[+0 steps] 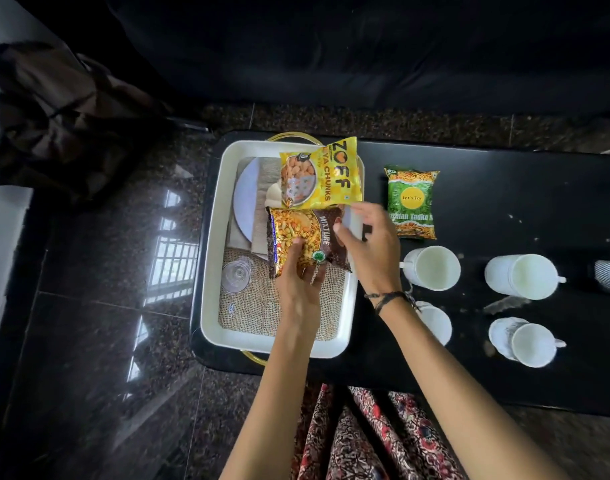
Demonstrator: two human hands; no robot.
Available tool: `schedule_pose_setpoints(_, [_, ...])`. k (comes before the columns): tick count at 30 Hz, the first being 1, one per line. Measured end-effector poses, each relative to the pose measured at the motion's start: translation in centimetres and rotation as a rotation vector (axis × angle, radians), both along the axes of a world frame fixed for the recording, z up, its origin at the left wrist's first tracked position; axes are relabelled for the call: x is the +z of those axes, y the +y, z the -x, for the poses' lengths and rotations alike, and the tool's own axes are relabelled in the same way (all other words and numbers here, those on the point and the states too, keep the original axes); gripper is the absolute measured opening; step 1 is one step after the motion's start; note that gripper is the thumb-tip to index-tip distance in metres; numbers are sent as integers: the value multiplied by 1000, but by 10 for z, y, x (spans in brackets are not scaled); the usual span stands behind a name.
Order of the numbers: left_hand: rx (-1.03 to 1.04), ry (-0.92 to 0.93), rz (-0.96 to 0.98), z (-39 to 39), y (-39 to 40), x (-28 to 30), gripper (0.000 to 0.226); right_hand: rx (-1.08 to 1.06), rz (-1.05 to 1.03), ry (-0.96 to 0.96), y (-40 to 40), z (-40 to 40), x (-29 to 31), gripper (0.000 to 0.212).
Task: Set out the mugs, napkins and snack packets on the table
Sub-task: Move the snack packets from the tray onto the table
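A brown "Mixture" snack packet [317, 237] is held just above the white tray [211, 271]. My left hand [301, 289] grips its near end from below, and my right hand [369, 244] pinches its right edge. A yellow "Zoff" soya chunks packet [322, 174] lies across the tray's far right corner. A green "Let's Try" packet [412, 202] lies on the black table [539, 209]. Several white mugs stand on the table, among them one [431, 268] by my right wrist and one [520, 277] further right. Beige folded napkins [239, 233] lie in the tray.
In the tray are a pale round plate [244, 199], a clear glass on its side [236, 275] and a burlap mat [248, 313]. The tray sits at the table's left end, with glossy floor [106, 271] beyond. A dark bag [64, 119] lies far left.
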State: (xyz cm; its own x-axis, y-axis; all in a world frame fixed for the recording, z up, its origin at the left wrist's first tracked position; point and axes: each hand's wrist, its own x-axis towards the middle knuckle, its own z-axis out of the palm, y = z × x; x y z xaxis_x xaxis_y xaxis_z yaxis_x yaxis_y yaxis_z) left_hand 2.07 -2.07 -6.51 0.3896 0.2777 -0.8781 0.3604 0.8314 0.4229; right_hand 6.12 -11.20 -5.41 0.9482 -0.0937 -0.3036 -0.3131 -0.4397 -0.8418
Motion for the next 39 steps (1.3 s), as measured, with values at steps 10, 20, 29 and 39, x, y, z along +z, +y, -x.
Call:
schedule_pose_setpoints(10, [111, -99, 135, -4, -61, 31, 25, -521, -744, 449, -22, 20, 13, 35])
schedule_pose_setpoints(20, [-169, -235, 38, -30, -81, 15, 30, -608, -709, 177, -104, -32, 22, 23])
schedule_pose_setpoints(29, [-1022, -231, -164, -90, -103, 22, 32, -310, -636, 258, -191, -58, 22, 14])
schedule_pose_setpoints(39, [-984, -165, -351, -118, -160, 8, 45, -198, -375, 361, -238, -71, 3, 60])
